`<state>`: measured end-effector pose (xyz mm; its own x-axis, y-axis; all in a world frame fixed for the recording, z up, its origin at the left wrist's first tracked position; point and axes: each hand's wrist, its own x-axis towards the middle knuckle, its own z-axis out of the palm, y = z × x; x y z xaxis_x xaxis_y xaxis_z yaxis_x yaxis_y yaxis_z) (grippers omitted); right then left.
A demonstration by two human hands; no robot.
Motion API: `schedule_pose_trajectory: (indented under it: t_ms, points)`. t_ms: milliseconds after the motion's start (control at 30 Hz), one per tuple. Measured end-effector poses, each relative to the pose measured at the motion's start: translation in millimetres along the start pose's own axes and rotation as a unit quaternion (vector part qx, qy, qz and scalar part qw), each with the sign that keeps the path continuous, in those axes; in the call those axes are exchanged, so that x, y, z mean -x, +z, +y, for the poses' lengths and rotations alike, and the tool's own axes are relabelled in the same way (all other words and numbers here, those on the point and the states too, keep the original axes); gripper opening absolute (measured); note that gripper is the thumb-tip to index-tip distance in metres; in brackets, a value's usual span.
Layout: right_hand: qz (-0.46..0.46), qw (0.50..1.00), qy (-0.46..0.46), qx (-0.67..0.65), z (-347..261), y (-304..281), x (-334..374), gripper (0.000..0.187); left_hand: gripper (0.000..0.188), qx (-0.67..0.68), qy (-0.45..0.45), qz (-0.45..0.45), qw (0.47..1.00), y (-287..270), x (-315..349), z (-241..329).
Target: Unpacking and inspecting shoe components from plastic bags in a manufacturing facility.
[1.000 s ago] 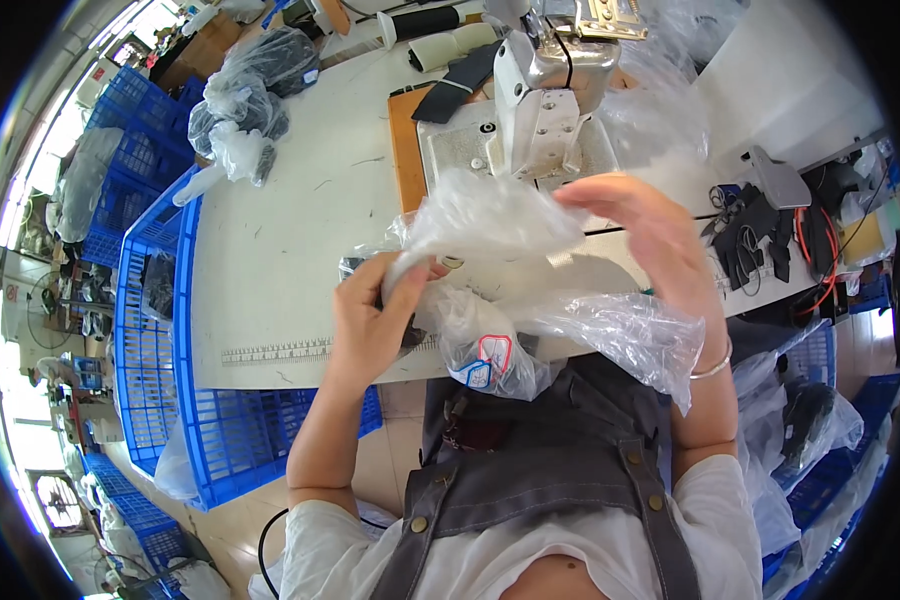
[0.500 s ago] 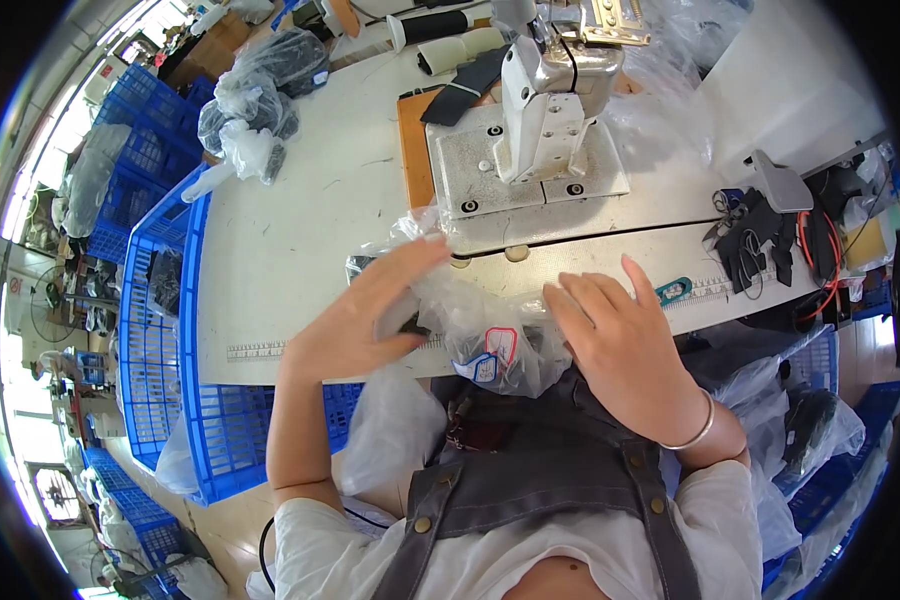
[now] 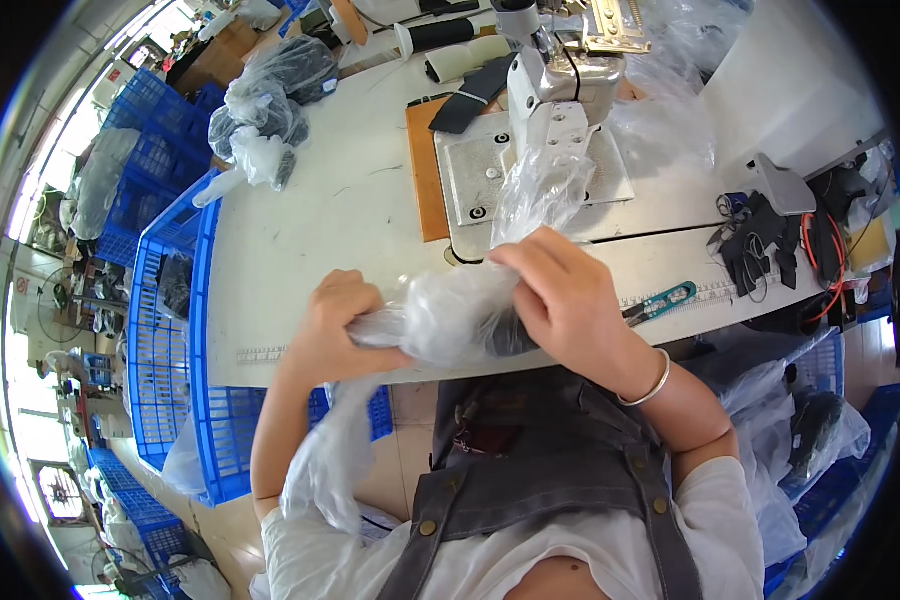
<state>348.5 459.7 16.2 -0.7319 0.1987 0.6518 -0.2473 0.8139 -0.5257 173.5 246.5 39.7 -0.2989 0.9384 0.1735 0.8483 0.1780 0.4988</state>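
Note:
A clear plastic bag (image 3: 448, 318) with something dark inside is bunched between my hands above the table's front edge. My left hand (image 3: 340, 325) is closed round its left side, and a loose length of the plastic hangs down past that wrist. On the other side my right hand (image 3: 567, 300), with a bangle at the wrist, pinches the bag. Another end of the plastic stands up from the right fingers toward the sewing machine (image 3: 560, 110). Thread snips (image 3: 660, 303) with a teal handle lie just right of my right hand.
A blue plastic crate (image 3: 206, 350) stands against the table's left edge. Wrapped dark bundles (image 3: 270, 110) lie at the table's back left. Dark fabric scraps and cords (image 3: 760, 245) lie at the right. A ruler strip (image 3: 260, 355) runs along the front edge.
Both hands have closed on the bag from a looser, spread position. The bag has been turned and gathered up; its red and blue labels no longer show. More of the snips is uncovered.

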Motion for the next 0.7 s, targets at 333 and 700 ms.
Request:
schedule_pose_trajectory:
  t_ms: [333, 700]
  points:
    - [0.205, 0.834, 0.317, -0.402, 33.8, -41.1, -11.8, 0.004, 0.033, -0.032, -0.298, 0.376, 0.877, -97.1, 78.3, -99.4]
    - [-0.034, 0.721, 0.427, -0.545, 9.9, 4.2, -5.0, 0.020, 0.035, -0.162, -0.069, 0.308, 0.935, -27.9, 12.1, -19.5]
